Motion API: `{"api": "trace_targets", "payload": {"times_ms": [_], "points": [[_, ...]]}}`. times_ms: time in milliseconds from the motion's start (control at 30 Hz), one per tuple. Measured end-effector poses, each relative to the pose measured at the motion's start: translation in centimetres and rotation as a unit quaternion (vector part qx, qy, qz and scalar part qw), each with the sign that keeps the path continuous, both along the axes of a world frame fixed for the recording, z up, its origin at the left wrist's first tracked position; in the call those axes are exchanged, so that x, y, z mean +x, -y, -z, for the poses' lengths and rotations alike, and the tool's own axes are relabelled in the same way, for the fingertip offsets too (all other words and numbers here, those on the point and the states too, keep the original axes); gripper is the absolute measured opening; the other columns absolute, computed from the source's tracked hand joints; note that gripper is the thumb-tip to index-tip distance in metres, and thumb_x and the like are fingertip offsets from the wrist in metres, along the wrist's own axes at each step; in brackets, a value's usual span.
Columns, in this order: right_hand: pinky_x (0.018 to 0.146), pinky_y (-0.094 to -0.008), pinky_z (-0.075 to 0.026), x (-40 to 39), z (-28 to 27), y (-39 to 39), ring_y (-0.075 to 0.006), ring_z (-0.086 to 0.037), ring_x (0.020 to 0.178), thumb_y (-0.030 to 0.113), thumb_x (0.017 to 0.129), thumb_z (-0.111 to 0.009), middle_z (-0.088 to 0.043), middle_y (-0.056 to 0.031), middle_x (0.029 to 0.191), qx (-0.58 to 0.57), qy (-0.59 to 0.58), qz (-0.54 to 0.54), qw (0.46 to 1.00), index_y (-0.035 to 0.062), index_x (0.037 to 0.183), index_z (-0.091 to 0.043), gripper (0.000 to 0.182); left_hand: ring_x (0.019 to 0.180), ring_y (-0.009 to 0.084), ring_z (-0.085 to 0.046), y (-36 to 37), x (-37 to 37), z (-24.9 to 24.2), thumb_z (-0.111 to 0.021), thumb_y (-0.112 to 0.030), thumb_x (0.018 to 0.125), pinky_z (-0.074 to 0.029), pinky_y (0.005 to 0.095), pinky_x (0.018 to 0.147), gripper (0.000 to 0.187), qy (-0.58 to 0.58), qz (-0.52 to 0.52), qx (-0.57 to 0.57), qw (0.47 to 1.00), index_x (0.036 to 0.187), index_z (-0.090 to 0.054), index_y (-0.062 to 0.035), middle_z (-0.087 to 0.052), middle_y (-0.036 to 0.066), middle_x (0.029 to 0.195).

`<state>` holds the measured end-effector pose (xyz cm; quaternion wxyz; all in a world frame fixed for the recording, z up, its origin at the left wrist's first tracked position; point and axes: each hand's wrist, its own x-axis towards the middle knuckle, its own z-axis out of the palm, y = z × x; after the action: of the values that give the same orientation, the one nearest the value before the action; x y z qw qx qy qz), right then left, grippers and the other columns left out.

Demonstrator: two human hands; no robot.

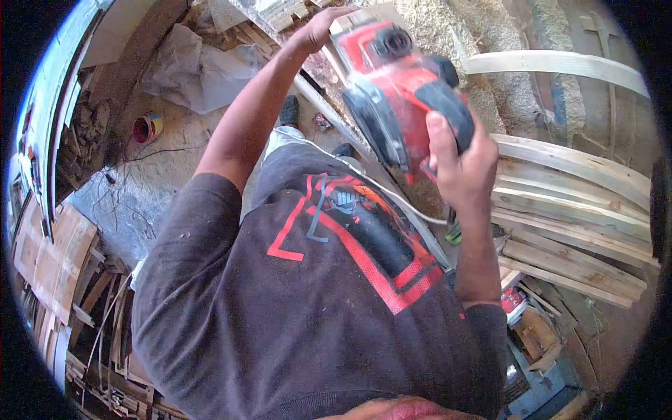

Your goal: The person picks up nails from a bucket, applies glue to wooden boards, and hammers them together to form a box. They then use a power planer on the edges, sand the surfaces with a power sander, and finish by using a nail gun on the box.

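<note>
A dark charcoal short-sleeved T-shirt (280,322) is worn, flecked with pale dust. A red angular frame graphic (364,259) enclosing a black panel is printed across the chest. Below the sleeve hems, both forearms and hands are left bare.

A dusty concrete floor (133,189) is seen, lit by bright daylight. Beside it a crumpled grey sheet (199,70) and a red tin (147,128) are found; well apart from the tin, curved wooden planks (574,203) are stacked.
</note>
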<state>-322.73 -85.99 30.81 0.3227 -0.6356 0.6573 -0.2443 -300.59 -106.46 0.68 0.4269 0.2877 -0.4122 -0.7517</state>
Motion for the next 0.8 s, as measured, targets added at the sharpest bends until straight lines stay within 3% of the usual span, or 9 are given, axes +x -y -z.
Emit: {"api": "trace_targets", "payload": {"times_ms": [100,167,200,267,400,433,467,600,800], "points": [[0.070,-0.0439,-0.056,3.8,0.5,5.1,-0.0383,-0.073,0.078,0.045,0.092,-0.071,-0.071,-0.0220,0.083,-0.053,0.010,-0.030,0.998,-0.0001,0.104,-0.070,0.047,0.106,0.0173,-0.068,0.8,0.0,0.1,-0.053,-0.022,0.103,-0.055,0.0329,0.094,0.036,0.022,-0.002,-0.042,0.999,0.130,-0.065,-0.0017,-0.070,0.006,0.120],[0.059,-0.0365,-0.051,5.8,1.4,8.6,-0.0239,-0.064,0.064,0.047,0.092,-0.072,-0.064,-0.0112,0.072,-0.099,-0.013,-0.056,0.993,0.0011,0.099,-0.069,0.047,0.106,0.0173,-0.068,1.3,0.1,0.2,-0.053,-0.022,0.103,-0.054,0.0329,0.094,0.036,0.038,-0.008,-0.070,0.997,0.130,-0.065,-0.0017,-0.070,0.006,0.120],[0.048,-0.0291,-0.045,6.8,1.6,9.9,-0.0091,-0.055,0.049,0.047,0.091,-0.073,-0.057,0.0000,0.059,-0.122,-0.038,-0.073,0.989,0.0018,0.094,-0.068,0.046,0.106,0.0172,-0.067,1.5,0.3,0.2,-0.053,-0.022,0.103,-0.054,0.0329,0.094,0.036,0.047,-0.007,-0.084,0.995,0.130,-0.065,-0.0017,-0.070,0.006,0.119],[0.072,-0.0447,-0.055,9.1,-0.5,11.2,-0.0429,-0.072,0.085,0.040,0.096,-0.066,-0.069,-0.0288,0.086,-0.141,0.040,-0.071,0.987,-0.0051,0.100,-0.068,0.045,0.106,0.0172,-0.067,1.7,0.5,0.2,-0.052,-0.022,0.103,-0.054,0.0329,0.094,0.036,0.056,-0.005,-0.095,0.994,0.129,-0.065,-0.0017,-0.070,0.006,0.119],[0.069,-0.0458,-0.055,7.9,-0.6,10.0,-0.0441,-0.072,0.083,0.040,0.096,-0.066,-0.069,-0.0295,0.083,-0.182,0.127,-0.103,0.970,-0.0064,0.100,-0.067,0.047,0.106,0.0171,-0.067,1.3,0.3,0.1,-0.052,-0.023,0.103,-0.054,0.0329,0.094,0.036,0.075,-0.001,-0.113,0.991,0.129,-0.065,-0.0016,-0.070,0.006,0.119],[0.047,-0.0294,-0.045,6.4,-0.2,8.6,-0.0092,-0.055,0.049,0.048,0.091,-0.073,-0.056,0.0003,0.057,-0.030,-0.011,-0.046,0.998,0.0012,0.093,-0.068,0.047,0.106,0.0171,-0.067,1.1,0.0,0.1,-0.052,-0.023,0.103,-0.054,0.0329,0.094,0.036,0.082,0.002,-0.122,0.989,0.129,-0.065,-0.0016,-0.070,0.006,0.119],[0.047,-0.0291,-0.046,4.6,0.4,6.9,-0.0088,-0.055,0.049,0.046,0.091,-0.073,-0.057,0.0004,0.059,-0.060,0.026,-0.057,0.996,0.0008,0.096,-0.067,0.046,0.107,0.0171,-0.067,0.9,-0.1,0.2,-0.052,-0.023,0.103,-0.053,0.0329,0.094,0.036,0.093,0.001,-0.138,0.986,0.129,-0.065,-0.0016,-0.070,0.006,0.119],[0.076,-0.0414,-0.056,-2.3,-0.7,-3.0,-0.0317,-0.074,0.083,0.043,0.090,-0.073,-0.072,-0.0197,0.088,0.031,0.037,0.001,0.999,-0.0005,0.112,-0.068,0.049,0.107,0.0170,-0.066,-0.2,0.4,0.8,-0.052,-0.023,0.103,-0.053,0.0329,0.095,0.036,0.139,-0.019,-0.185,0.973,0.129,-0.065,-0.0015,-0.070,0.006,0.119],[0.073,-0.0387,-0.055,-11.4,0.9,-14.2,-0.0254,-0.071,0.077,0.041,0.093,-0.070,-0.069,-0.0147,0.083,0.045,-0.012,0.006,0.999,-0.0032,0.113,-0.065,0.049,0.107,0.0182,-0.066,-0.4,-0.2,1.1,-0.052,-0.024,0.103,-0.053,0.0340,0.096,0.038,0.062,-0.043,-0.057,0.996,0.130,-0.065,-0.0012,-0.069,0.007,0.120]]}}
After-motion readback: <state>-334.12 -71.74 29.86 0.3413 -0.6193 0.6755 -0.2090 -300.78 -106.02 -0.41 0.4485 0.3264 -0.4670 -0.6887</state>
